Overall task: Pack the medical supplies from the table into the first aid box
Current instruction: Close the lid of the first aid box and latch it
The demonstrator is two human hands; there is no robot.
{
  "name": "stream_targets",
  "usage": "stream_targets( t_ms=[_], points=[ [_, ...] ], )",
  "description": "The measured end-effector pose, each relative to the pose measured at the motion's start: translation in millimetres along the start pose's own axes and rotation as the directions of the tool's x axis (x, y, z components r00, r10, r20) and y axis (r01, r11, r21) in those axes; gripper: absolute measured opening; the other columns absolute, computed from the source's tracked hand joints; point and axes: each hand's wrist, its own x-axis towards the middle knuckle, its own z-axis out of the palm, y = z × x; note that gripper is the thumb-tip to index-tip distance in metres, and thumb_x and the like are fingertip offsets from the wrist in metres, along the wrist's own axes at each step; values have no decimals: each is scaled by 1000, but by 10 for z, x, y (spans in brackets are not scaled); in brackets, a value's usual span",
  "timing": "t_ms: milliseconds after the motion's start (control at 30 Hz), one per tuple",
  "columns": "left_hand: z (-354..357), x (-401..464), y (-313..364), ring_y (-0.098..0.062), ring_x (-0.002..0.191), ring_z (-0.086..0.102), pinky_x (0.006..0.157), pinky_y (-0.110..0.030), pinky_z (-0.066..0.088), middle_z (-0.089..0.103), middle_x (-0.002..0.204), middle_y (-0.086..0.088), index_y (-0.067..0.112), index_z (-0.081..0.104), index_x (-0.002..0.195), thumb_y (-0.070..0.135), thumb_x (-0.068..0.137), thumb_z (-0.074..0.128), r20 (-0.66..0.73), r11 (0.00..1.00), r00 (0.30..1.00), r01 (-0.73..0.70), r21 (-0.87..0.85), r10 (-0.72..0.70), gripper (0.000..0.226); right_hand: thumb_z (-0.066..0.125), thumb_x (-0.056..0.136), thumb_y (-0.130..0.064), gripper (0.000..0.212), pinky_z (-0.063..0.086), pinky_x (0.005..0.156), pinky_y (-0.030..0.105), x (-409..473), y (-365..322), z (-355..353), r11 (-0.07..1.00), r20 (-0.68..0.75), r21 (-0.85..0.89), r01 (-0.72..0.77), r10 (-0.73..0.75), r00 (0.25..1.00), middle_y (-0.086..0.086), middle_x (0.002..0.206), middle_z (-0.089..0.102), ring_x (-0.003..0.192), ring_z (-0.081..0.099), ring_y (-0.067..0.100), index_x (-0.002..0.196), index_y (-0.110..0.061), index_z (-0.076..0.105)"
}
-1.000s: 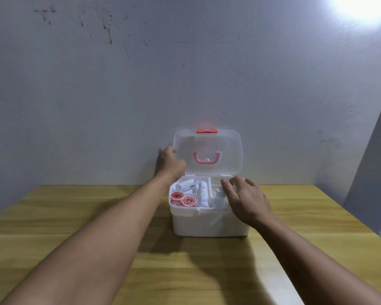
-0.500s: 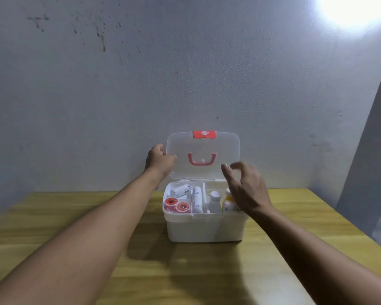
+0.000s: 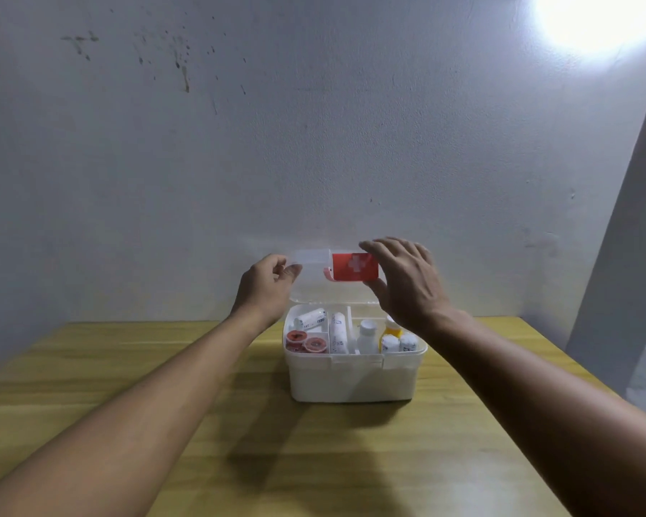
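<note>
Here the white first aid box [image 3: 351, 380] sits on the wooden surface [image 3: 127, 352], holding tape rolls [image 3: 305, 343], bandage rolls [image 3: 338, 332] and bottles [image 3: 367, 336]. Above it, the left hand [image 3: 265, 289] closes its grip on the left edge of the clear lid [image 3: 314, 258]; the right hand [image 3: 407, 285] closes its grip on the lid by the red latch [image 3: 355, 267].

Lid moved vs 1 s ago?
Yes. Against the box, the lid has swung forward and down from upright; its red latch now faces the camera, left hand and right hand holding it.
</note>
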Motion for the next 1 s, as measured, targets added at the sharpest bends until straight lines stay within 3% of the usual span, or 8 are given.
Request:
stream_targets(
  t_ms=[167,267,333,433,667,767,867,1000],
  points=[
    [-105,-189,-37,-21,99,61,82,-31,49,66,111,-2,17,63,114,20,83,64,115,1000,993,-15,-6,16,30,57,86,-40,46,38,103,51,-226,-59,-86,998,44,64,-9,7,999,6,132,61,122,54,28,127,-19,58],
    [-163,-334,-62,-19,116,53,96,-33,46,57,132,-2,18,54,131,21,73,61,216,1000,976,-26,6,24,58,48,84,-58,61,30,111,50,-393,-98,-189,998,224,58,-3,-10,975,3,147,47,135,41,24,136,-26,48],
    [-183,-424,-73,-18,130,45,103,-31,38,48,144,-2,17,44,141,25,66,57,292,996,956,-59,65,37,76,55,76,-68,79,22,116,47,-507,-108,-247,998,397,52,20,-39,917,0,156,30,142,27,22,144,-32,34],
    [-160,-526,-62,-18,138,39,108,-27,31,43,150,-2,16,43,143,31,63,56,367,980,927,-137,147,75,82,63,67,-72,98,15,117,43,-639,-134,-312,998,534,34,46,-57,844,-2,161,17,145,17,20,147,-35,21],
    [45,-667,-35,-10,148,19,121,-41,17,30,158,6,23,36,148,60,72,53,416,851,880,-387,355,227,86,60,81,-60,76,24,113,37,-684,-139,-315,994,466,94,-63,12,885,-2,156,31,142,29,18,145,-29,34],
    [108,-675,-28,-8,149,16,121,-42,16,28,159,7,23,38,147,49,77,44,447,880,871,-364,305,205,75,66,81,-37,60,27,113,36,-725,-124,-325,986,436,158,-59,-16,900,-2,153,38,141,31,17,137,-30,47],
    [133,-669,-51,-8,148,19,122,-37,18,33,157,5,21,44,144,42,86,38,426,933,886,-294,208,184,62,60,73,-15,56,30,114,41,-765,-121,-362,970,457,228,-88,-27,889,-1,152,39,142,30,17,127,-32,58],
    [164,-690,-63,-7,147,23,120,-33,22,39,153,5,21,50,140,44,93,53,359,930,910,-298,217,207,52,58,76,-15,45,31,113,40,-801,-130,-333,957,437,260,-130,3,900,0,148,45,140,34,17,118,-29,65]
  ],
)
